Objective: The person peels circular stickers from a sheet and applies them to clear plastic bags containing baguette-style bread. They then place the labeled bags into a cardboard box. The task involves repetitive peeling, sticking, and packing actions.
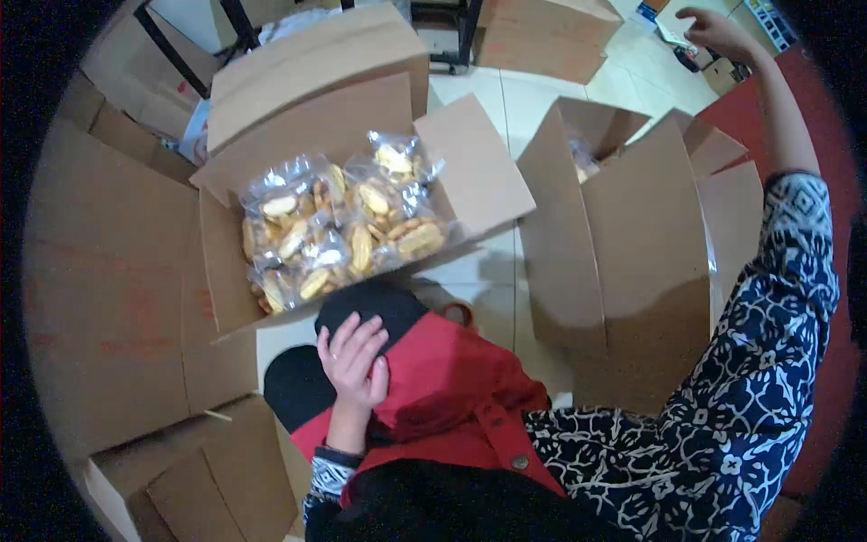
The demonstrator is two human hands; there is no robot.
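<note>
My left hand (355,361) lies flat on my bent knee, over the black and red cloth (433,366), its fingers stretched and holding nothing. Far off at the upper right, my right hand (718,34) reaches out on a raised arm. Its fingers are apart and loosely bent, and no object shows in them. Just beyond my knees stands an open cardboard box (221,280) with its flaps folded out. Inside are several clear plastic packets (361,217) of oval, yellow-brown pieces that look like biscuits.
Tall open cartons (646,262) stand to the right, partly hiding their contents. Another large carton (108,298) fills the left side, above a lower box (208,479). A brown tape roll (458,313) lies on the white tiles (470,262). Black metal legs (465,41) stand at the back.
</note>
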